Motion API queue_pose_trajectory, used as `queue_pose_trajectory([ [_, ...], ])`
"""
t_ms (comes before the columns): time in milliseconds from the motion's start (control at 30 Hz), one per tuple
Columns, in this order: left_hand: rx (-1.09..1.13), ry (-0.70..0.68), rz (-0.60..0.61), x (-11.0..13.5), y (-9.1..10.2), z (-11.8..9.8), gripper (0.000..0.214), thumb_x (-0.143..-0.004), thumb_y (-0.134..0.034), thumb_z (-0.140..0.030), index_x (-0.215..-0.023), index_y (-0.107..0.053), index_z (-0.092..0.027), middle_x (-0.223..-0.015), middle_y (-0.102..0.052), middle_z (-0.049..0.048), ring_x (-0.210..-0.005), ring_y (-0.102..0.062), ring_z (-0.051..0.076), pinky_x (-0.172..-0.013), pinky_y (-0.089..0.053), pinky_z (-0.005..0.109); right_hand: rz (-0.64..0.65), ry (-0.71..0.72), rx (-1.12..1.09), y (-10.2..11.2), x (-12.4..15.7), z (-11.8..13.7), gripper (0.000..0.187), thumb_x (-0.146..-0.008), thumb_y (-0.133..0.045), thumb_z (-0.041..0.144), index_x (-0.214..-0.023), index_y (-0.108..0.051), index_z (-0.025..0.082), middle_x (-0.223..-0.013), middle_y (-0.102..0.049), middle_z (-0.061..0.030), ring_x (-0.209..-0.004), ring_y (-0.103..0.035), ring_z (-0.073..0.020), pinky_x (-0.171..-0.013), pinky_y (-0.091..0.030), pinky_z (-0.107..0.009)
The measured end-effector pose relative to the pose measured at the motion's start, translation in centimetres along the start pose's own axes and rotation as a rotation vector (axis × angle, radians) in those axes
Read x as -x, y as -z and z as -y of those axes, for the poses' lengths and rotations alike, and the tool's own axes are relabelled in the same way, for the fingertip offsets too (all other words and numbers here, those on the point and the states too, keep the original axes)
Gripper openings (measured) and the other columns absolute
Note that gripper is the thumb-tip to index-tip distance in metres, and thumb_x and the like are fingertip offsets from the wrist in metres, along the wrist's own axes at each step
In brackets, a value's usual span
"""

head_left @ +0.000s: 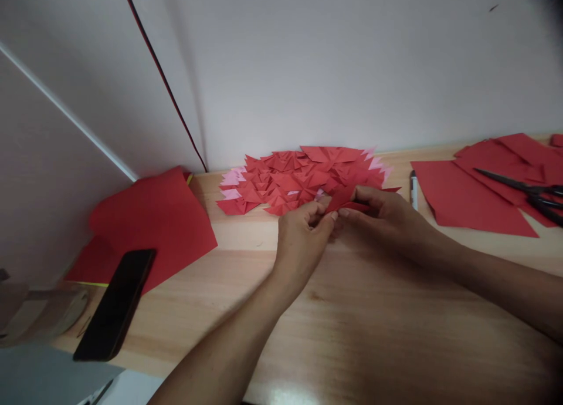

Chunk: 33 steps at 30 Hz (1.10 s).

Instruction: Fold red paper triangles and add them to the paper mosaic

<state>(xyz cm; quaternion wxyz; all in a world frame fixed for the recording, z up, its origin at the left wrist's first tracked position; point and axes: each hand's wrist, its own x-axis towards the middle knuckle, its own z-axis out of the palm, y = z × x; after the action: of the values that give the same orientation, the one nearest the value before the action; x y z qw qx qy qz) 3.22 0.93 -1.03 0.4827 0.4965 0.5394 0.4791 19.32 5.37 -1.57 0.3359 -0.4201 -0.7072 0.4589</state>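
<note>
Between my two hands is a folded piece of red paper [341, 198], held just above the wooden table. My left hand [303, 232] pinches its lower left edge between thumb and fingers. From the right, my right hand [382, 217] grips it with the thumb underneath and the fingers bent over the top. The fingers cover part of the folds. Right behind the hands lies a pile of folded red and pink paper pieces [285, 179], pointed at their ends and overlapping one another.
Red sheets [466, 196] lie at the right, with black-handled scissors [528, 188] on them and a marker [414, 189] beside them. At the left, a black phone [116, 305] overlaps large red paper [153, 229]. A clear container [44, 311] stands at the left edge. A wall [334, 64] rises behind the table [373, 334].
</note>
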Motion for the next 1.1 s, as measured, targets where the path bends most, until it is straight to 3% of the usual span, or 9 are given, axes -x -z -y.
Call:
queue_pose_trajectory([
  [167,0.093,0.06,-0.052,0.1,-0.4,0.2,0.013,-0.081,-0.062,-0.018,-0.067,-0.061,-0.015,-0.063,-0.068,0.0013,-0.049,-0.056,0.008,-0.048,-0.044,0.018,0.026,-0.009,-0.021,0.0,-0.1,-0.1,0.016,-0.084,-0.063,0.04,-0.082,-0.063,0.024,-0.082,-0.069,-0.0015,-0.079,-0.064,-0.0209,-0.068,-0.05,-0.033],
  [367,0.314,0.004,-0.067,0.1,-1.0,1.0,0.012,-0.08,-0.065,-0.024,-0.074,-0.062,-0.015,-0.064,-0.068,0.0006,-0.051,-0.058,0.009,-0.053,-0.05,0.021,0.106,-0.108,-0.229,0.2,-0.1,-0.1,0.021,-0.082,-0.067,0.042,-0.081,-0.058,0.023,-0.077,-0.067,0.0005,-0.075,-0.062,-0.0178,-0.067,-0.049,-0.031],
  [667,0.069,-0.057,-0.088,0.1,-1.0,1.1,0.009,-0.08,-0.061,-0.021,-0.072,-0.063,-0.015,-0.063,-0.064,-0.0012,-0.053,-0.057,0.009,-0.053,-0.046,0.02,0.062,-0.147,-0.215,0.0,-0.1,0.2,0.025,-0.078,-0.073,0.045,-0.079,-0.062,0.022,-0.077,-0.065,0.0014,-0.074,-0.059,-0.0166,-0.067,-0.045,-0.029],
  [800,0.065,-0.01,-0.065,0.1,-1.1,1.1,0.011,-0.079,-0.061,-0.019,-0.068,-0.059,-0.016,-0.056,-0.061,-0.0025,-0.05,-0.056,0.009,-0.05,-0.045,0.019,0.097,-0.122,-0.254,0.1,0.0,-0.3,0.024,-0.08,-0.072,0.044,-0.08,-0.061,0.022,-0.078,-0.065,0.0004,-0.075,-0.058,-0.0172,-0.067,-0.045,-0.03],
  [933,0.198,0.02,0.007,0.2,-0.8,0.8,0.011,-0.081,-0.063,-0.022,-0.074,-0.062,-0.014,-0.063,-0.067,0.0008,-0.051,-0.059,0.009,-0.054,-0.05,0.021,0.139,-0.07,-0.29,0.3,0.0,-0.6,0.027,-0.085,-0.067,0.045,-0.074,-0.057,0.022,-0.077,-0.063,0.0001,-0.074,-0.058,-0.0166,-0.067,-0.044,-0.03],
  [1100,0.36,0.053,0.097,0.1,-0.5,0.9,0.016,-0.082,-0.065,-0.027,-0.076,-0.06,-0.014,-0.069,-0.071,0.0044,-0.054,-0.063,0.011,-0.058,-0.053,0.022,0.063,-0.069,-0.184,0.4,-0.2,-0.6,0.037,-0.085,-0.063,0.053,-0.069,-0.051,0.022,-0.066,-0.052,0.0025,-0.06,-0.045,-0.0127,-0.055,-0.035,-0.028],
])
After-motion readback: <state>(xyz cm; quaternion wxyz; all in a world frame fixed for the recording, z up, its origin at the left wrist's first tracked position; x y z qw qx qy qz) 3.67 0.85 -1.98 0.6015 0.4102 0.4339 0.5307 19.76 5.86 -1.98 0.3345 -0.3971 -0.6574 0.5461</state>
